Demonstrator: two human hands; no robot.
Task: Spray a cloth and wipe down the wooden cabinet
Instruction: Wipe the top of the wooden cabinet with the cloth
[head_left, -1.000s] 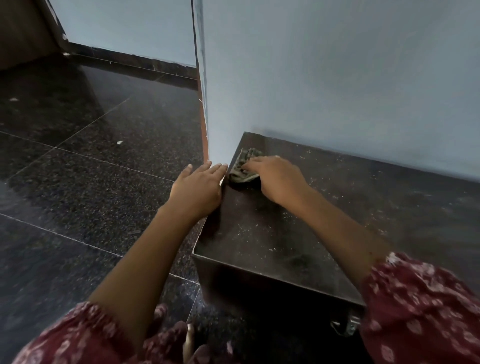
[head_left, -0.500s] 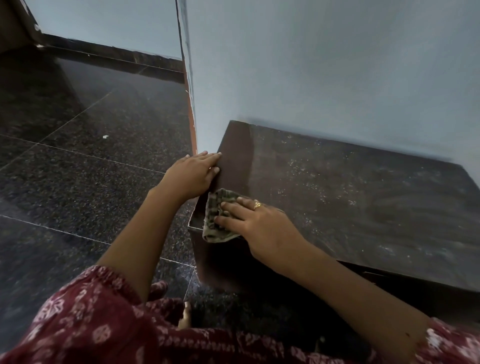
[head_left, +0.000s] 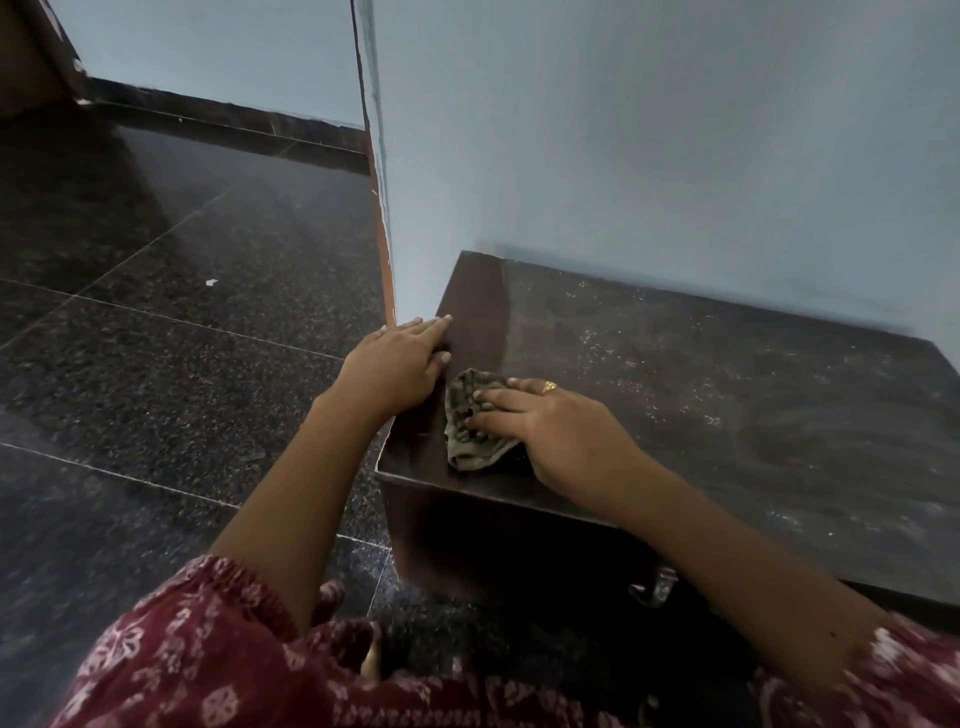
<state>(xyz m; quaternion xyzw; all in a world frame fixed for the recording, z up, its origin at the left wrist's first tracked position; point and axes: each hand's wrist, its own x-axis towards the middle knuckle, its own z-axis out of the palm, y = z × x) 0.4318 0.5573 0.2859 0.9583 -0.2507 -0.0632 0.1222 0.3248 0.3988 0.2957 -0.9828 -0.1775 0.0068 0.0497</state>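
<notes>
A low dark wooden cabinet (head_left: 727, 415) stands against the pale blue wall, its top dusty with white specks except for a darker wiped strip along the left edge. A crumpled grey-green checked cloth (head_left: 470, 423) lies on the top near the front left corner. My right hand (head_left: 550, 426), a ring on one finger, presses flat on the cloth with fingers pointing left. My left hand (head_left: 400, 366) rests palm-down on the cabinet's left edge, fingers stretched toward the wall. No spray bottle is in view.
The pale blue wall corner (head_left: 382, 208) juts out just left of the cabinet. Dark speckled floor tiles (head_left: 171, 338) spread to the left. A metal latch (head_left: 655, 590) hangs on the cabinet's front. My red patterned sleeves fill the bottom of the view.
My right hand drew the cloth from the back left corner by the wall toward the front left corner, leaving a wiped strip. My left hand stayed on the left edge.
</notes>
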